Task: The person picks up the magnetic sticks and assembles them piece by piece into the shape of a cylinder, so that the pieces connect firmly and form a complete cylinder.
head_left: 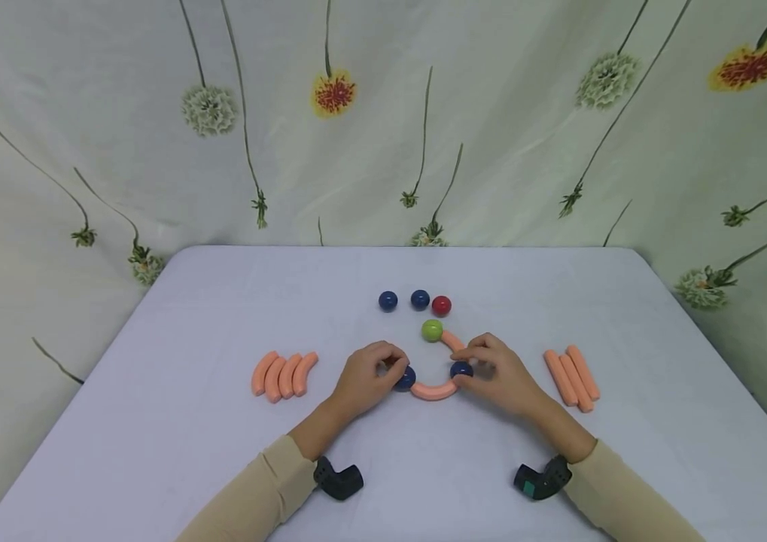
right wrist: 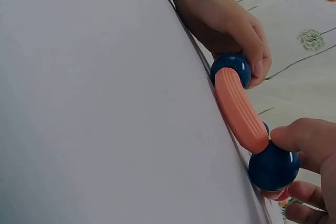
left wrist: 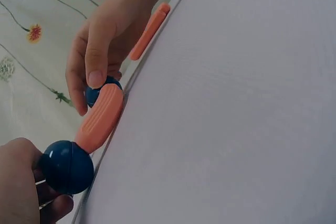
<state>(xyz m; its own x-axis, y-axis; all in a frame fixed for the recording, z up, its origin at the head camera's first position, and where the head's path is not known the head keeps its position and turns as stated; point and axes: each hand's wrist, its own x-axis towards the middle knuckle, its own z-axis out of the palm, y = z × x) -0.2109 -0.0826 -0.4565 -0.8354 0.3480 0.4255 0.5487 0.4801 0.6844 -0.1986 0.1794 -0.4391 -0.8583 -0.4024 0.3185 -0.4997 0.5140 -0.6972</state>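
Note:
In the head view my left hand [head_left: 369, 376] pinches a dark blue ball [head_left: 405, 379] at the table's middle. My right hand [head_left: 497, 376] grips another dark blue ball [head_left: 461, 369], thumb on the near side and fingers on the far side. Between these balls curves an orange ribbed stick [head_left: 433, 392], its ends meeting both; the left wrist view shows this curved stick [left wrist: 101, 119] close up. A second curved stick [head_left: 451, 340] runs from a green ball [head_left: 432, 330] toward the right-hand ball, its near end partly hidden by the right fingers.
Two loose blue balls [head_left: 388, 301] and a red ball [head_left: 441, 306] lie beyond the green one. Several curved orange sticks [head_left: 285, 376] lie side by side at left. Three straight orange sticks [head_left: 571, 379] lie right of the right hand. A flowered cloth [head_left: 369, 165] hangs behind the table.

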